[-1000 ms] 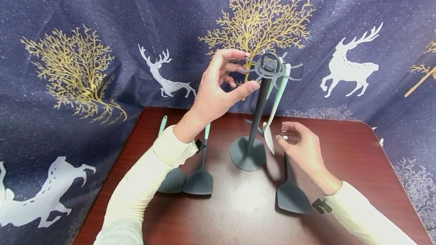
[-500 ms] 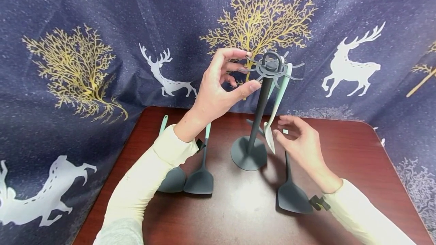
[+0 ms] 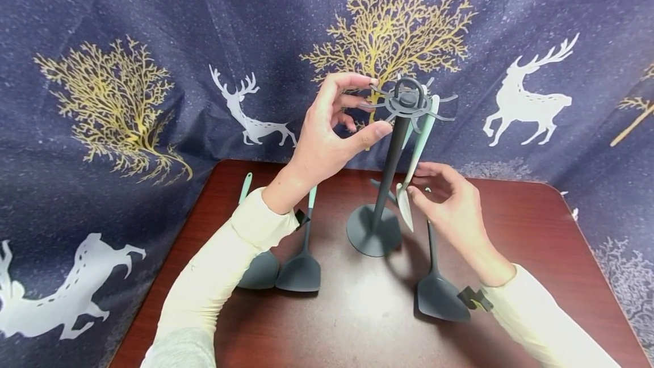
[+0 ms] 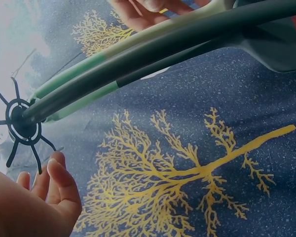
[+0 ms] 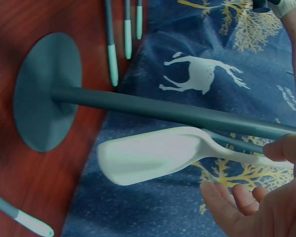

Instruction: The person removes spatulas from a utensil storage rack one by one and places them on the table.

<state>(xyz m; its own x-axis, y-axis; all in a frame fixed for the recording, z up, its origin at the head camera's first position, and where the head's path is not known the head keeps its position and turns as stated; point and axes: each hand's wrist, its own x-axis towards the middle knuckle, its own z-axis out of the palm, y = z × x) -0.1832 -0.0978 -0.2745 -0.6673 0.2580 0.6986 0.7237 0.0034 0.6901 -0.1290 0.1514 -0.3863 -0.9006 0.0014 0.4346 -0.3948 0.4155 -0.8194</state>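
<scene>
A dark grey utensil stand (image 3: 388, 175) rises from a round base, with a ring of hooks on top. My left hand (image 3: 329, 129) reaches round the hooks on the left side, index finger and thumb at hook tips, other fingers curled. From the right-hand hooks hangs a cream spoon (image 5: 153, 154) with a mint handle. Behind it hangs another mint-handled utensil (image 4: 96, 94) with a dark lower part, mostly hidden. My right hand (image 3: 455, 203) is beside the spoon's neck, fingers bent and parted. In the right wrist view its thumb overlaps the neck; contact is unclear.
On the red-brown table (image 3: 357, 322), a grey turner (image 3: 441, 299) with a mint handle lies right of the stand. Left of it lie a second turner (image 3: 298, 272) and another grey utensil (image 3: 259, 271), partly under my left sleeve. A deer-print cloth (image 3: 276, 33) hangs behind.
My right hand has moved up and left, from above the right turner's handle to the hanging spoon's neck. My left hand stays at the hooks.
</scene>
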